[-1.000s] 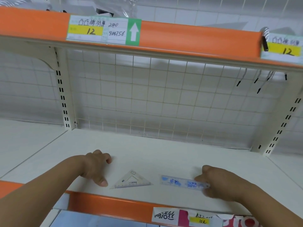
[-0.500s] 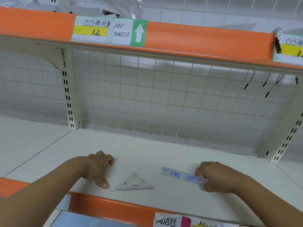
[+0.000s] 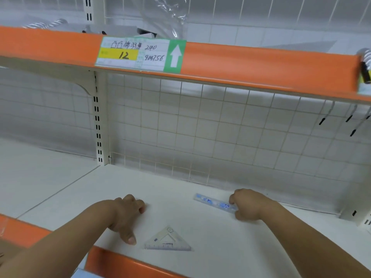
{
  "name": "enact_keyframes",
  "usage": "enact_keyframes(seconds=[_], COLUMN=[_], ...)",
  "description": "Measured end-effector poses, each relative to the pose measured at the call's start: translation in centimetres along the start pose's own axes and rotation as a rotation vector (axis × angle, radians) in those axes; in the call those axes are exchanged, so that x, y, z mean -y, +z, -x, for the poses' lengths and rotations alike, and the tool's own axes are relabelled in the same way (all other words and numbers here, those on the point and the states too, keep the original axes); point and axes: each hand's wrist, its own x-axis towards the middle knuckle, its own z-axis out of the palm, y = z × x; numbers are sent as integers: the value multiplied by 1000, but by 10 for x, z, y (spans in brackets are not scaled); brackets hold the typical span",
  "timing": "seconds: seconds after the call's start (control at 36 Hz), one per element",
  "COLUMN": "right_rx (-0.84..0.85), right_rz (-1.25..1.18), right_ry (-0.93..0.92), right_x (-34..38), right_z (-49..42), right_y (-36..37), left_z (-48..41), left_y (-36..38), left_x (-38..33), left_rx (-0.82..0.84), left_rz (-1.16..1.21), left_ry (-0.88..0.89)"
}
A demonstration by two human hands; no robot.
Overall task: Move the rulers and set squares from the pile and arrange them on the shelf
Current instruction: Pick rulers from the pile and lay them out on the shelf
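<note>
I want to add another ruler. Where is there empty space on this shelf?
Free: the wide strip between the wire grid and the hands, and the corner by the slotted post. Crowded: the front, with the set square, ruler and both hands.

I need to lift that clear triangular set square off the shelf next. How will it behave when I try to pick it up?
The set square lies flat on the smooth white shelf, so it will probably slide rather than lift; catching an edge should help. It looks like thin, clear plastic, so likely light and fairly stiff. Being flat, it should not roll or tip.
</note>
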Motion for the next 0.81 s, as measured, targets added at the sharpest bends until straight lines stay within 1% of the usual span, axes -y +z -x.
enact_keyframes(seconds=[0.33,0.5,0.81], right_rx=[12,-10,31], right_rz=[5,13,-30], right_ry=[-49,-73,-63], right_x=[0,0,-3], right_z=[-23,-30,-40], right_y=[5,6,12], left_z=[0,0,-1], left_y=[-4,-3,-4], left_x=[-2,-2,-3], left_rx=[18,24,35], left_rz=[16,38,33], left_ry=[-17,-19,-29])
